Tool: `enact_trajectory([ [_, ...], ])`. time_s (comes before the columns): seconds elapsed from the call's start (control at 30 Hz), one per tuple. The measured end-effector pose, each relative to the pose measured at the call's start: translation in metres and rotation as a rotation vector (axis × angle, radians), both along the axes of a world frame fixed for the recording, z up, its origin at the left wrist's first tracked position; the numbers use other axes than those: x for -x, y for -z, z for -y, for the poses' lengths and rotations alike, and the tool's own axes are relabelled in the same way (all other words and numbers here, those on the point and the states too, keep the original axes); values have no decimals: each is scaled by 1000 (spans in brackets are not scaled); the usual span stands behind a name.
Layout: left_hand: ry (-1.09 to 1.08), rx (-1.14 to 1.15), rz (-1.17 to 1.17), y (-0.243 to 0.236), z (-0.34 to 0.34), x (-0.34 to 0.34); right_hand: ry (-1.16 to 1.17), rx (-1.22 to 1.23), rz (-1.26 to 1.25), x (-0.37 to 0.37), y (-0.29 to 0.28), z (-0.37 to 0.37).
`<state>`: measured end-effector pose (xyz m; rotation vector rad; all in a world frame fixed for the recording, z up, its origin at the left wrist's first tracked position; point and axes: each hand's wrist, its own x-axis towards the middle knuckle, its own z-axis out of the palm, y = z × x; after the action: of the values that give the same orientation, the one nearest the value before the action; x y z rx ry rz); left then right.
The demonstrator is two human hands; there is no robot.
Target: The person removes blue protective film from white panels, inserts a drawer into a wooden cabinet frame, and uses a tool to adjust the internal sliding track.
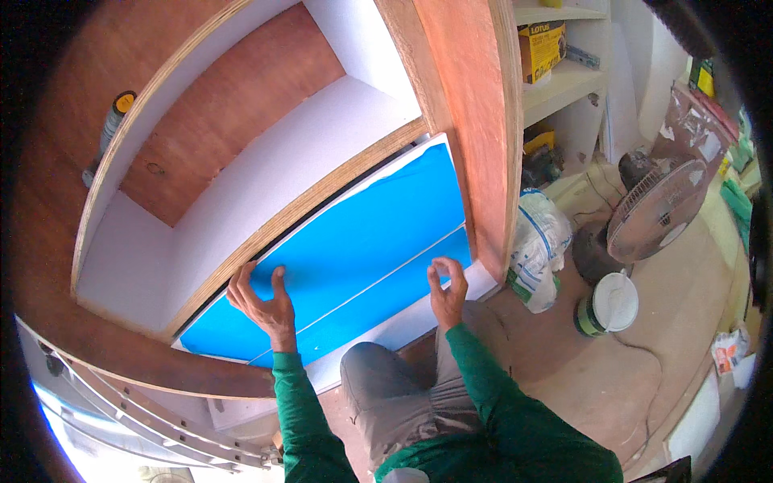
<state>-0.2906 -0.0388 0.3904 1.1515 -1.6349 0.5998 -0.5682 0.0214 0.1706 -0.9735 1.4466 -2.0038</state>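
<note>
A blue film-faced panel (370, 217) with a white edge leans at the front of a wooden cabinet (483, 105), below its open compartment. A thin pale line separates it from a narrower blue strip (386, 302). My left hand (266, 310) is at the panel's left part, fingers and thumb apart, the fingertips by its upper edge; I cannot tell how firmly they touch. Near the strip's right end, my right hand (449, 294) has thumb and forefinger curled together in a pinch. Anything between those fingertips is too small to make out.
The white-lined compartment (274, 145) lies beyond the panel. A grey tool with a yellow end (121, 109) is at the far left. On the right are a white sack (538, 249), a dusty fan (656, 209), a bucket (613, 304), a floor cable (659, 362) and shelves (564, 88).
</note>
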Motion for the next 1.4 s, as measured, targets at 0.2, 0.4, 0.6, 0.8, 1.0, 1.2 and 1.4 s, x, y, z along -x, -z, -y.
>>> enact_trajectory([
  [0.2,7,187,15,13,17,-20,450,442,-539,54,-147,49],
  [0.4,-38,217,294,31,38,-37,591,331,-642,55,-141,114],
  [0.6,-29,213,272,30,42,-26,589,385,-592,62,-143,118],
  [0.8,17,249,279,30,40,-21,481,244,-618,53,-142,66],
  [1.0,-18,277,309,26,34,-27,213,60,-346,-44,11,-4],
  [1.2,32,251,262,24,21,-14,-130,-324,-61,-105,105,-27],
  [1.4,17,201,258,17,11,-1,-24,-335,8,-62,109,-14],
])
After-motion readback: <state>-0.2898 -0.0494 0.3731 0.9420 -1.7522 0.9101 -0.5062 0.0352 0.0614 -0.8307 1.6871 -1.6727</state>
